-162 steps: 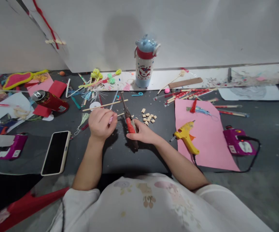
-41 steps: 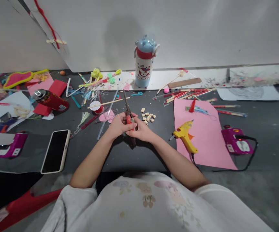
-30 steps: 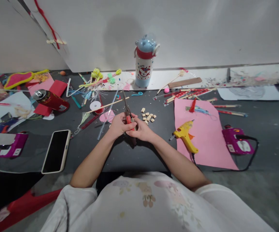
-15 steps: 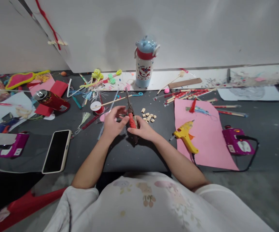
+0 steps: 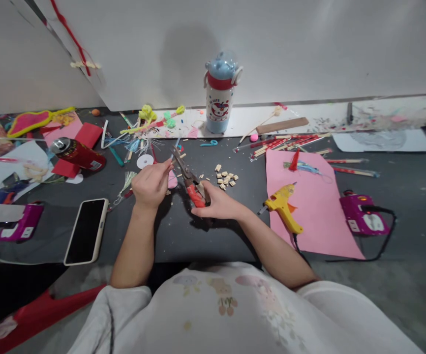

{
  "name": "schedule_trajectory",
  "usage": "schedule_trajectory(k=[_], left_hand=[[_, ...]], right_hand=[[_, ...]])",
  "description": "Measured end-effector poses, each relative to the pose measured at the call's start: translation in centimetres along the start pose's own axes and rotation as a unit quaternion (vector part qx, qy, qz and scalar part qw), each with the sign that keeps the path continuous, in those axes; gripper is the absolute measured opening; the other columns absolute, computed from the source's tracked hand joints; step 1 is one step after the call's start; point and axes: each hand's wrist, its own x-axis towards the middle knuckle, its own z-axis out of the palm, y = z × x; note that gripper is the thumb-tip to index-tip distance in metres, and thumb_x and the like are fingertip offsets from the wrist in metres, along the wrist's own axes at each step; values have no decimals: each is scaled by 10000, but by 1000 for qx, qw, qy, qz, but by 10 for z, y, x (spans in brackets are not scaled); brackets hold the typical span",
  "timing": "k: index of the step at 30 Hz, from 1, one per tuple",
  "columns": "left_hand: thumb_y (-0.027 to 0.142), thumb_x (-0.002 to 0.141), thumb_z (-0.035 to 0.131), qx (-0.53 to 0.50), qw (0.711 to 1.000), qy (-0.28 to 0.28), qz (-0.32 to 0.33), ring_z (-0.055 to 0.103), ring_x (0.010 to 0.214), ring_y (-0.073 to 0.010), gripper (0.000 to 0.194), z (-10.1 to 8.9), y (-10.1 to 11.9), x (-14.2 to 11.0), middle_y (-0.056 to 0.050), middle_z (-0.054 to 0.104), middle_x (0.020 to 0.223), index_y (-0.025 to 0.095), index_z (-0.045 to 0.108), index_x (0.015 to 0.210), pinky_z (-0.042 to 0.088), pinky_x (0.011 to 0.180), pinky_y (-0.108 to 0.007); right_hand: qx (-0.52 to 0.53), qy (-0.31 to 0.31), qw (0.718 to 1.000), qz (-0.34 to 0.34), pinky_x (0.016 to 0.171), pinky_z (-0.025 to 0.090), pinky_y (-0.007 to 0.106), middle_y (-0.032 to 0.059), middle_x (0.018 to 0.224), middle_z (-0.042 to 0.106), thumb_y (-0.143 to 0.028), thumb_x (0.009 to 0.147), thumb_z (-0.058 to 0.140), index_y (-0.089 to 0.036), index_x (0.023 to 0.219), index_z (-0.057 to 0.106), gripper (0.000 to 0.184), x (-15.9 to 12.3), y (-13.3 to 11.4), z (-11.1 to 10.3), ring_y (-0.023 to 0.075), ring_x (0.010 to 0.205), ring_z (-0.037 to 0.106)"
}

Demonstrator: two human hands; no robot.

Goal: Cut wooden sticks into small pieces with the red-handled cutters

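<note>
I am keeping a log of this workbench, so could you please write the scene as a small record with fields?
right hand: holds the red-handled pliers
pliers' jaws: slightly apart, pointing away from the person
left hand: closed in a pinch beside the pliers' tips; its contents are unclear
small wooden pieces: loose group beyond the right hand
glue gun: on the pink sheet, nozzle past its edge
bottle: upright
phone: screen dark
</note>
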Motion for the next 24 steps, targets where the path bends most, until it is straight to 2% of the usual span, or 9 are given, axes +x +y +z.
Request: schedule_trajectory(k=[7,10,13,19,24], left_hand=[[244,857,546,-23,999,-36,-12,686,764,-152,208,-7,2,7,-58,736,834,184,692,993,503,711,-247],[224,848,559,-36,999,-33,7,687,748,-146,190,-10,1,9,-55,738,827,176,697,968,505,700,-233],[201,841,565,-46,998,-39,23,683,733,-139,185,-12,0,11,-49,736,815,168,696,967,501,685,-221],[208,857,543,-46,997,-63,13,680,750,-137,201,-13,-1,9,-42,735,828,173,689,990,494,703,-222],[223,866,527,-7,997,-78,15,670,805,-167,217,-10,0,10,-68,728,886,168,674,1017,476,718,-257]], right_hand=[[-20,-9,1000,-9,657,403,292,-24,794,483,-471,637,699,-184,948,420,508,0,2,-3,119,676,453],[-23,-9,1000,-3,666,407,297,-22,802,489,-482,632,700,-184,955,420,520,1,4,-2,121,681,459],[-29,-13,999,-3,650,398,288,-26,791,487,-482,631,702,-185,961,421,526,1,4,-2,122,678,457],[-34,-15,999,-1,596,349,255,-49,726,465,-494,642,688,-184,918,426,491,1,3,-2,106,634,426],[-20,-10,999,23,579,327,248,-50,713,484,-501,639,684,-184,853,435,456,1,0,-2,99,613,423]])
